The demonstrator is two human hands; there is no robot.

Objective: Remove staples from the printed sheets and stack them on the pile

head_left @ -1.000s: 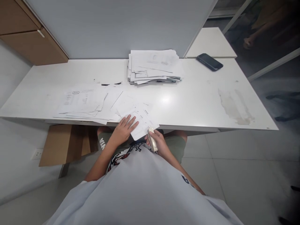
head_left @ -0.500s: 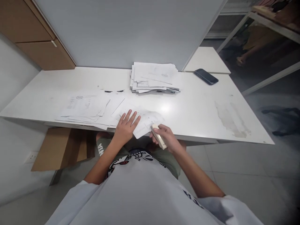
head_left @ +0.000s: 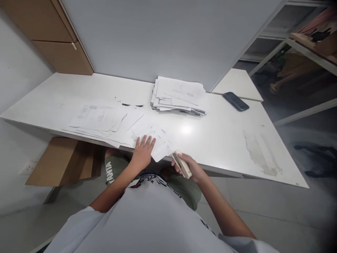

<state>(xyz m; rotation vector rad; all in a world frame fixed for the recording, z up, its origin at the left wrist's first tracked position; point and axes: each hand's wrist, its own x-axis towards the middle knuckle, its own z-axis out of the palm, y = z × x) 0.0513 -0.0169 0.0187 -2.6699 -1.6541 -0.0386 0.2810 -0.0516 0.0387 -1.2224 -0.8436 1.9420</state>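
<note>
1. Head view: the white desk (head_left: pixel 223 140) filled the middle of the frame, running from the left edge to the lower right, with a grey partition panel (head_left: pixel 163 38) behind it and wooden cabinets (head_left: pixel 52 38) at the upper left.
2. A flattened cardboard box (head_left: pixel 60 161) leaned under the desk at the lower left.
3. A spread of loose sheets (head_left: pixel 97 121) lay left of centre; a thicker paper stack (head_left: pixel 179 96) sat at upper centre, against the partition.
4. A small set of printed sheets (head_left: pixel 160 140) lay at the near desk edge, centre frame, its lower right corner overhanging the edge.
5. The left hand (head_left: pixel 143 153) lay flat on that set, fingers extended and spread, pinning it without grasping.
6. The right hand (head_left: pixel 188 167) was clenched around a beige stapler (head_left: pixel 181 164), just beside the overhanging corner. Whether the stapler mouth enclosed the paper could not be told.
7. A dark phone (head_left: pixel 235 101) lay face up at the upper right, well apart from the hands.
8. Change from the earlier pictures: the stapler had moved from below the desk edge, close to the body, up and outward to the corner of the pinned set; the left hand stayed flat. Judgement: the set was being presented for fastening at that corner.
9. Legible writing: "ANTA" on the shorts (head_left: pixel 112 172). Round logos headed several sheets; their text was too small to read.
</note>
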